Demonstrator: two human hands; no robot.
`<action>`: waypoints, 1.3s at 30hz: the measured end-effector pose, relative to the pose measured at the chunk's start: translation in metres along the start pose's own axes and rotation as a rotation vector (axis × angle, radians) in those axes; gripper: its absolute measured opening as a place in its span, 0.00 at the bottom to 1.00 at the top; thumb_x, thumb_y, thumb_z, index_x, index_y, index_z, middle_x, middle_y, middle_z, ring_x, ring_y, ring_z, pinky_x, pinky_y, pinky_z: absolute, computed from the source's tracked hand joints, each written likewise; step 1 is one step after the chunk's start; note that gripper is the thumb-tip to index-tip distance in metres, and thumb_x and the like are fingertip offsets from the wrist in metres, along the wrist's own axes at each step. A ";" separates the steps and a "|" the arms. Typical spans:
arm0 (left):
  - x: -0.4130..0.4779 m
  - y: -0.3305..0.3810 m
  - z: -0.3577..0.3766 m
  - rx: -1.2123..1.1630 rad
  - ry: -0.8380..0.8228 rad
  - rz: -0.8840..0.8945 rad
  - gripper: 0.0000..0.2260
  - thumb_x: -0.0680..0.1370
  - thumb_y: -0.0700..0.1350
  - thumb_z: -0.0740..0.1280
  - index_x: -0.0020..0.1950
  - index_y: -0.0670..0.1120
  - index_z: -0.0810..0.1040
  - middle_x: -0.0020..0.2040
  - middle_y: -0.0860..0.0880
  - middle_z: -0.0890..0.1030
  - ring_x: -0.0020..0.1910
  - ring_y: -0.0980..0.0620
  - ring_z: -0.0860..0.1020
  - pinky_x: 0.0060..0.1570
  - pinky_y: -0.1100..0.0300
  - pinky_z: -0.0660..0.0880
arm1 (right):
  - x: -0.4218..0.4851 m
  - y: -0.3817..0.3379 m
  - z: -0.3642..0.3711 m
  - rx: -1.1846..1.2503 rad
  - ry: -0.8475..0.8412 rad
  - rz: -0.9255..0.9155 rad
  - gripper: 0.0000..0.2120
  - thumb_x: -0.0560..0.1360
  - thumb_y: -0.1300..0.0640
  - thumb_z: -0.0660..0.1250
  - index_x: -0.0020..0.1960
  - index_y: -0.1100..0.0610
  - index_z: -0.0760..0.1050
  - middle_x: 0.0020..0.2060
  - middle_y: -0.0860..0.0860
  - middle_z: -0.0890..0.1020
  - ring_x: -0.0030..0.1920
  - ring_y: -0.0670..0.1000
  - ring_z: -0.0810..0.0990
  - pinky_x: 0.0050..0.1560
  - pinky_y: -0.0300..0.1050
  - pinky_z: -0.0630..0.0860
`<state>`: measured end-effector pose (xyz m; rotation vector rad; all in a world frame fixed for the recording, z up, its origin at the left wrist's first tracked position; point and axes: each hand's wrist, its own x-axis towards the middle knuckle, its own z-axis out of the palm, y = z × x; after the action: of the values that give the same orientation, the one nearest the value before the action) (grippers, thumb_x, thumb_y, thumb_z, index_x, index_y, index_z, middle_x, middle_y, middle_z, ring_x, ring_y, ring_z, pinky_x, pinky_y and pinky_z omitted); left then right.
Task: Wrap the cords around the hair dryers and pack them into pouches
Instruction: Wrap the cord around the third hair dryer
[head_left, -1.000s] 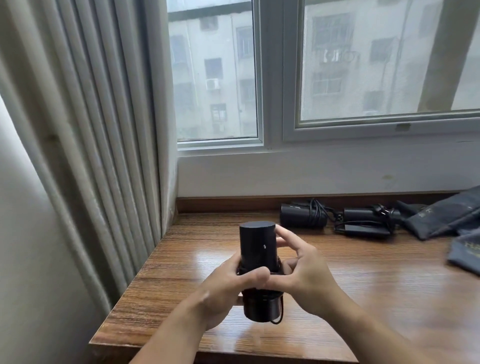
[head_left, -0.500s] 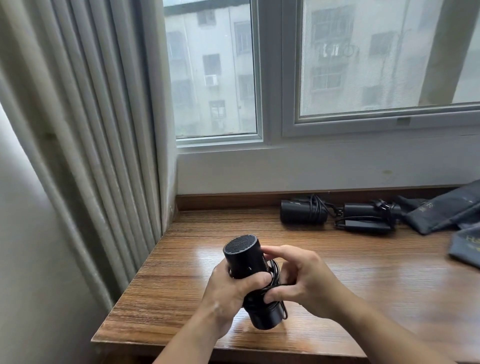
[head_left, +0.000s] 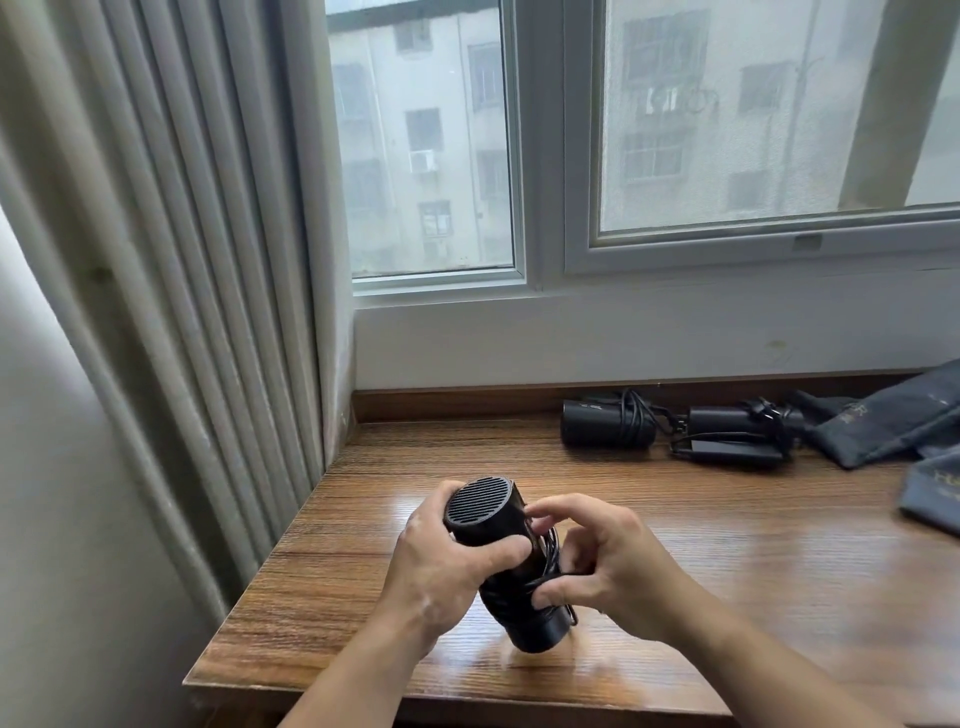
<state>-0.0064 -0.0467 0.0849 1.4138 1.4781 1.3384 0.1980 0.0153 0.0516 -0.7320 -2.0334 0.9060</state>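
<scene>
**Q:** Head view: what progress is to be recorded?

**A:** Winding is judged to be near its end on the held hair dryer (head_left: 485, 512). Its cord (head_left: 551, 558) is seen looped around the middle of the barrel, with a short loop hanging by the lower end. Nothing is seen packed. The dark pouches (head_left: 883, 423) lie flat at the far right of the surface (head_left: 727, 571). Two further hair dryers (head_left: 605, 428) lie side by side along the back edge, with cords apparently bundled around them (how tightly cannot be told). Securing of the cord end and all bagging are judged outstanding.

**Q:** How is the unit held, and where?

**A:** It is held over the near-left part of the surface, between both hands. The left grip (head_left: 441, 566) is clamped around the upper barrel, with the thumb laid across the front. The right grip (head_left: 608, 566) is closed on the cord, which is pinched beside the barrel.

**Q:** What orientation is to be noted?

**A:** The long axis is tilted, running from upper left down to lower right. The grilled end is pointed up and towards the camera. The opposite end is pointed at the surface and lies close to it (contact cannot be confirmed).
</scene>
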 end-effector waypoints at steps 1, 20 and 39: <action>0.001 -0.003 -0.002 0.007 -0.009 -0.010 0.23 0.57 0.52 0.81 0.50 0.57 0.80 0.46 0.50 0.86 0.48 0.48 0.84 0.52 0.45 0.82 | -0.001 0.001 -0.001 -0.017 -0.007 0.013 0.30 0.60 0.55 0.86 0.58 0.42 0.79 0.50 0.45 0.82 0.32 0.47 0.78 0.34 0.44 0.78; -0.011 -0.045 -0.034 -0.033 -0.185 -0.066 0.25 0.59 0.45 0.83 0.52 0.51 0.77 0.48 0.37 0.81 0.46 0.44 0.81 0.50 0.46 0.79 | -0.024 0.036 0.007 -0.400 0.300 0.005 0.20 0.67 0.33 0.72 0.55 0.39 0.83 0.50 0.38 0.76 0.47 0.45 0.79 0.44 0.34 0.75; -0.021 -0.004 0.000 0.432 -0.121 0.143 0.23 0.61 0.49 0.79 0.50 0.54 0.72 0.38 0.52 0.79 0.38 0.58 0.77 0.34 0.63 0.74 | -0.020 0.010 0.011 -0.539 0.288 -0.286 0.19 0.78 0.54 0.71 0.68 0.48 0.76 0.61 0.46 0.74 0.55 0.44 0.78 0.58 0.35 0.76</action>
<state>-0.0032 -0.0668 0.0777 1.8673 1.6757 1.0274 0.2010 0.0027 0.0305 -0.7713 -2.0596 0.0731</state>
